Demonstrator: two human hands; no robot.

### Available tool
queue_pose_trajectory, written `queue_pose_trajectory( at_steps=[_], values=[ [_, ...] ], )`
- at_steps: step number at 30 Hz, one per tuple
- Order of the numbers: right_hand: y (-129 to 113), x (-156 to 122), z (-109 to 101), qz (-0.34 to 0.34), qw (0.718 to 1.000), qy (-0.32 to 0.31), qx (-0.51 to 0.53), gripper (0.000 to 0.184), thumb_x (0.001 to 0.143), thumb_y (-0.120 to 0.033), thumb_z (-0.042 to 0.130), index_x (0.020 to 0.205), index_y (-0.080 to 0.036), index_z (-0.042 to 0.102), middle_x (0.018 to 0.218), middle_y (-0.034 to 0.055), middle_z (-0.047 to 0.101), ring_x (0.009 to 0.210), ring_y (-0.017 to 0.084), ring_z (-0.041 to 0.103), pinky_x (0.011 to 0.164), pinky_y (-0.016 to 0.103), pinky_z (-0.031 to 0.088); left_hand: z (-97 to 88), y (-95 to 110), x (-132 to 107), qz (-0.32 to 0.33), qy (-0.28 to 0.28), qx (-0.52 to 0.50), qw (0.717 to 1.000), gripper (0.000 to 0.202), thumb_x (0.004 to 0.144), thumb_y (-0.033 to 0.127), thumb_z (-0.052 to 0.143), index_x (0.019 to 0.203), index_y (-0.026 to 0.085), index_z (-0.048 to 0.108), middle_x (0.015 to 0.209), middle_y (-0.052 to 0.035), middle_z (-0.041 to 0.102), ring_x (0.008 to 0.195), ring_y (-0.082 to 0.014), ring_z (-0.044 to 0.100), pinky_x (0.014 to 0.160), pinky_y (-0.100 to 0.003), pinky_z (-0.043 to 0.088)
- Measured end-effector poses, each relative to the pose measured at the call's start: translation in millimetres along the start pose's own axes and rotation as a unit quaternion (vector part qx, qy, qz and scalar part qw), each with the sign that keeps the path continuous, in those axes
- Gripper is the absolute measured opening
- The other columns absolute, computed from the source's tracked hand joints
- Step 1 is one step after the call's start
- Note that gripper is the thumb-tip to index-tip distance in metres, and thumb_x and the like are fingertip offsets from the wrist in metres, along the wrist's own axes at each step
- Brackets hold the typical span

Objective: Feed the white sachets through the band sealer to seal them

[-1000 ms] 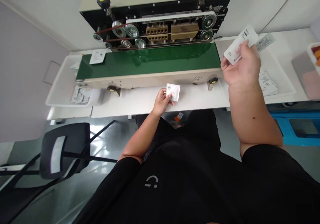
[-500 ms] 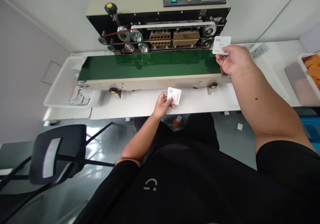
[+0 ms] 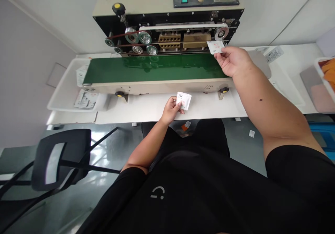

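One white sachet [image 3: 215, 47], pinched in the right hand's [image 3: 234, 61] closed fingertips, is beside the band sealer's [image 3: 167, 15] end pulley [image 3: 221, 34], above the green conveyor belt [image 3: 157, 68]; the left hand [image 3: 170, 110] grips another sachet [image 3: 186, 99], thumb closed. Crooked feeding could crease the first; fingertips straying closer could catch.

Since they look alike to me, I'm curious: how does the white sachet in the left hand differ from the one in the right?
The left sachet is held on the near side of the green conveyor belt; the right sachet is by that belt's right end. The left sachet faces the camera more squarely; the right sachet looks more tilted. Both are white with reddish print.
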State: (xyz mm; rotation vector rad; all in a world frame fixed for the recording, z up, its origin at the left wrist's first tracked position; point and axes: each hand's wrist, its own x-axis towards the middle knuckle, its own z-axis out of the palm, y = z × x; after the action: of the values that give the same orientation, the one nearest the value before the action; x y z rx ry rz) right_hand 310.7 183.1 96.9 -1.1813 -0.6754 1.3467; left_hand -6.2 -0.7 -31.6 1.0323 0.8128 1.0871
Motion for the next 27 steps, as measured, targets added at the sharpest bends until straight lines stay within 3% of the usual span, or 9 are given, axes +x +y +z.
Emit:
queue_pose_trajectory(
  at_steps=[5,8,11,13,17,21,24,27],
  values=[
    [19,4,23,-0.085,0.996,-0.035,0.017,0.023,0.11,-0.025,0.058,0.098,-0.006,0.061,0.108,0.0045,0.066,0.102,0.013,0.079,0.081,0.022,0.067,1.0,2,0,0.0,-0.002,0.001,1.0,0.057,0.086,0.063,0.084,0.107,0.022,0.05,0.075,0.0041,0.073,0.054,-0.013,0.07,0.055,-0.025,0.053],
    [21,-10,43,-0.068,0.995,-0.071,0.006,0.027,0.112,-0.03,0.056,0.102,-0.006,0.062,0.114,0.0062,0.066,0.112,0.016,0.078,0.085,0.021,0.066,0.8,0,0,0.002,-0.004,0.002,1.0,0.056,0.087,0.063,0.083,0.109,0.022,0.051,0.076,0.0031,0.074,0.055,-0.0135,0.071,0.055,-0.025,0.054],
    [25,-41,58,-0.038,0.995,-0.094,-0.022,0.024,0.105,-0.033,0.072,0.108,-0.011,0.063,0.111,0.007,0.068,0.117,0.02,0.077,0.084,0.021,0.069,-0.6,-2,0,0.004,-0.007,-0.001,1.0,0.055,0.088,0.061,0.083,0.109,0.022,0.051,0.076,0.0034,0.075,0.055,-0.0135,0.072,0.055,-0.025,0.055],
    [33,-71,61,-0.051,0.994,-0.088,-0.044,0.033,0.096,-0.038,0.083,0.113,-0.017,0.064,0.107,0.006,0.069,0.115,0.021,0.077,0.081,0.023,0.071,-1.6,-3,0,0.005,-0.005,-0.01,1.0,0.054,0.089,0.06,0.082,0.111,0.023,0.05,0.078,0.0037,0.075,0.055,-0.0136,0.072,0.056,-0.026,0.056],
    [63,-138,52,-0.093,0.984,-0.082,-0.131,0.04,0.095,-0.047,0.081,0.123,-0.026,0.063,0.105,0.0038,0.07,0.092,0.017,0.078,0.071,0.025,0.068,-2.9,-4,0,-0.004,0.002,-0.034,0.999,0.057,0.09,0.06,0.081,0.119,0.024,0.049,0.084,0.0027,0.077,0.062,-0.0151,0.076,0.063,-0.028,0.06],
    [97,-192,41,-0.136,0.947,-0.095,-0.274,0.03,0.097,-0.048,0.074,0.115,-0.024,0.069,0.106,0.0053,0.07,0.075,0.013,0.071,0.063,0.027,0.062,-3.8,-8,0,-0.003,0.013,-0.049,0.999,0.056,0.091,0.061,0.08,0.12,0.025,0.047,0.086,0.0012,0.078,0.068,-0.017,0.078,0.068,-0.029,0.061],
    [114,-213,37,-0.19,0.894,-0.149,-0.377,0.025,0.095,-0.041,0.075,0.114,-0.025,0.076,0.116,0.0066,0.071,0.081,0.015,0.071,0.068,0.03,0.062,-4.6,-11,1,0.013,0.016,-0.051,0.998,0.053,0.092,0.061,0.079,0.117,0.025,0.049,0.088,0.0005,0.078,0.069,-0.0172,0.078,0.067,-0.029,0.059],
    [124,-219,34,-0.214,0.858,-0.23,-0.407,0.026,0.098,-0.036,0.069,0.12,-0.028,0.08,0.122,0.0057,0.072,0.091,0.017,0.074,0.074,0.033,0.065,-5.3,-11,1,0.026,0.018,-0.047,0.998,0.052,0.091,0.061,0.081,0.115,0.025,0.053,0.088,0.0007,0.077,0.07,-0.0161,0.075,0.067,-0.029,0.057]
  ],
)
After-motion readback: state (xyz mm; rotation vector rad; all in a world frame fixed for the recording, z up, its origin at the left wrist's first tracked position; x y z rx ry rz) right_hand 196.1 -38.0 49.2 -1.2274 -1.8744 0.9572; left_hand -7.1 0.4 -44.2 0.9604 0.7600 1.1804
